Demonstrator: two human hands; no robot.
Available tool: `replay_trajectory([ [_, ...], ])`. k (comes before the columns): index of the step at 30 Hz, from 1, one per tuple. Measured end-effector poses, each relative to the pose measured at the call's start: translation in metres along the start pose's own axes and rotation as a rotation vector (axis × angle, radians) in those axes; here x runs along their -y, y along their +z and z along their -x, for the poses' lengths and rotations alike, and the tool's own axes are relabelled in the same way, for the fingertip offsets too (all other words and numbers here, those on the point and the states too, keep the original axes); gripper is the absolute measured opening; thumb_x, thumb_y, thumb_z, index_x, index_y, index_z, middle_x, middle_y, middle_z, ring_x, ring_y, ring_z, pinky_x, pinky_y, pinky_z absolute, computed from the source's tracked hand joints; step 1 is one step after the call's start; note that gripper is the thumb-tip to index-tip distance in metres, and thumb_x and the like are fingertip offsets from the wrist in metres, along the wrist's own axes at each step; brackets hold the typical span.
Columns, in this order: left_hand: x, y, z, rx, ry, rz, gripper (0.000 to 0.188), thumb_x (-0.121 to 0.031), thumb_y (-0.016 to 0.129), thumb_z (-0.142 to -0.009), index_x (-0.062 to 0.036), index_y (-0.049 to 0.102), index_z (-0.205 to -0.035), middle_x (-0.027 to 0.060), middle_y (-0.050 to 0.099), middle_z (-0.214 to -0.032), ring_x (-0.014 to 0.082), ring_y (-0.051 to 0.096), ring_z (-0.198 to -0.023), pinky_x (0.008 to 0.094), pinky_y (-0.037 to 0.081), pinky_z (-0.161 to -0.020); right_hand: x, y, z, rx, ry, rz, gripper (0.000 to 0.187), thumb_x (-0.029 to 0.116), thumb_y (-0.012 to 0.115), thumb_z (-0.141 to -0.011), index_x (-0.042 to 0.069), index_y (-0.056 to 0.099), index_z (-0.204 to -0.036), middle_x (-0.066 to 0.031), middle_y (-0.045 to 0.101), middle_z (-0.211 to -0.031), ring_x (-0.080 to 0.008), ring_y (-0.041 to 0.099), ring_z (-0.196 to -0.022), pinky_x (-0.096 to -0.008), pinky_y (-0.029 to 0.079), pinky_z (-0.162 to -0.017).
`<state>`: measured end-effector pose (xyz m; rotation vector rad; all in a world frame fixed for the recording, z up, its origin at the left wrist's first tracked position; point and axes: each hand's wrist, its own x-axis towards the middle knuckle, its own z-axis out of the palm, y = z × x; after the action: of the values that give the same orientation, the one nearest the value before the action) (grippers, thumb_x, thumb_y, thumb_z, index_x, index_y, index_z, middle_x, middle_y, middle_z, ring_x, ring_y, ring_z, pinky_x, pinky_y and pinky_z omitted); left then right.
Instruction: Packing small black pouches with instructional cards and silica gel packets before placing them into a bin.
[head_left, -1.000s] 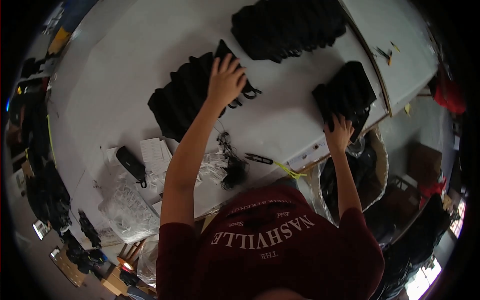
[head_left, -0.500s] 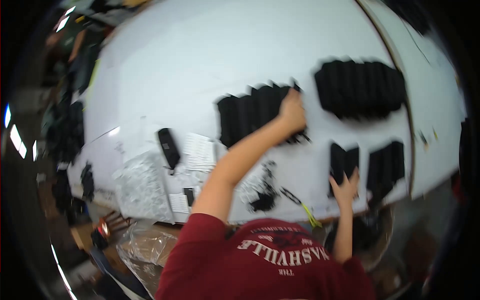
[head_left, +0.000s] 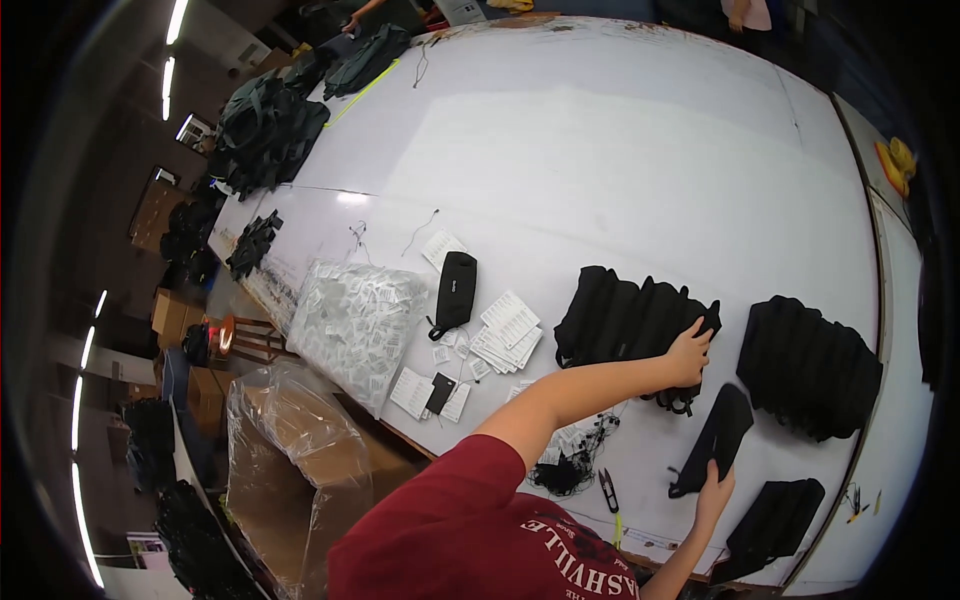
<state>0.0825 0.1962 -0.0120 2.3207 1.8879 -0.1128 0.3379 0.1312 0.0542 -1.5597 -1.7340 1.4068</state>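
Note:
A row of black fabric pouches (head_left: 625,310) stands packed side by side on the white table. My left hand (head_left: 688,357) grips the pouch at the right end of this row, fingers curled against its side. Nearer to me, my right hand (head_left: 714,492) is closed around the lower part of a single black pouch (head_left: 728,428), held tilted, with a small loop at its lower end. Another, longer row of black pouches (head_left: 812,368) stands to the right. Below it, beside my right hand, lies a smaller group of black pouches (head_left: 775,520).
A clear bag of white tags (head_left: 350,325) lies on the left, near a lone black pouch (head_left: 456,290) and white printed cards (head_left: 508,330). Black strings (head_left: 565,475) and thread snips (head_left: 608,490) lie near my body. A plastic-lined carton (head_left: 300,440) stands beside the table (head_left: 600,160).
My view has swung, so the table's things appear shifted. My right hand, spread over a pouch before, now holds one raised and tilted. My left hand stays at the row's right end.

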Motion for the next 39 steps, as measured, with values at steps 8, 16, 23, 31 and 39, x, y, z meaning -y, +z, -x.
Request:
replay_trajectory([
  [8, 0.009, -0.038, 0.009, -0.284, 0.035, 0.146, 0.027, -0.028, 0.06, -0.067, -0.0061, 0.07, -0.079, 0.0157, 0.062, -0.1, 0.0294, 0.051, -0.107, 0.0477, 0.031, -0.1, 0.045, 0.046, -0.141, -0.117, -0.111, 0.264, 0.052, 0.028, 0.06, -0.081, -0.007, 0.054, -0.119, -0.0277, 0.057, -0.116, -0.0381, 0.055, -0.111, -0.0399, 0.042, -0.094],
  [16, 0.014, -0.035, 0.019, -0.532, -0.116, 0.652, 0.048, -0.028, 0.051, -0.093, -0.0116, 0.039, -0.137, 0.0212, 0.03, -0.145, 0.0309, 0.048, -0.118, 0.0442, 0.03, -0.101, 0.04, 0.091, -0.152, -0.087, 0.007, 0.033, 0.068, 0.059, 0.048, -0.087, 0.0, 0.06, -0.118, -0.0211, 0.044, -0.132, -0.0336, 0.043, -0.123, -0.0361, 0.03, -0.106],
  [23, -0.003, -0.04, 0.017, -0.539, -0.164, 0.556, 0.054, -0.044, 0.055, -0.088, -0.0259, 0.042, -0.137, 0.025, 0.027, -0.145, 0.0323, 0.05, -0.116, 0.047, 0.028, -0.101, 0.024, 0.067, -0.13, -0.163, -0.174, -0.291, 0.035, 0.029, 0.049, -0.094, 0.005, 0.061, -0.117, -0.0143, 0.054, -0.124, -0.0265, 0.05, -0.116, -0.0319, 0.037, -0.099],
  [31, -0.003, -0.045, 0.02, -0.398, -0.139, 0.554, 0.058, -0.043, 0.055, -0.088, -0.0174, 0.038, -0.138, 0.0273, 0.033, -0.14, 0.0333, 0.045, -0.122, 0.0512, 0.019, -0.106, 0.049, 0.057, -0.124, -0.253, -0.201, -0.001, 0.03, 0.007, 0.056, -0.083, 0.012, 0.061, -0.113, -0.0144, 0.065, -0.103, -0.0321, 0.062, -0.094, -0.0345, 0.047, -0.082],
  [39, -0.009, -0.047, 0.021, -0.394, -0.265, 0.813, 0.051, -0.037, 0.051, -0.091, -0.0141, 0.04, -0.135, 0.0245, 0.048, -0.129, 0.0362, 0.038, -0.128, 0.0512, 0.013, -0.109, 0.055, 0.036, -0.127, -0.336, -0.357, -0.525, 0.034, -0.002, 0.048, -0.084, 0.002, 0.057, -0.117, -0.0068, 0.063, -0.114, -0.0192, 0.061, -0.099, -0.0296, 0.046, -0.088],
])
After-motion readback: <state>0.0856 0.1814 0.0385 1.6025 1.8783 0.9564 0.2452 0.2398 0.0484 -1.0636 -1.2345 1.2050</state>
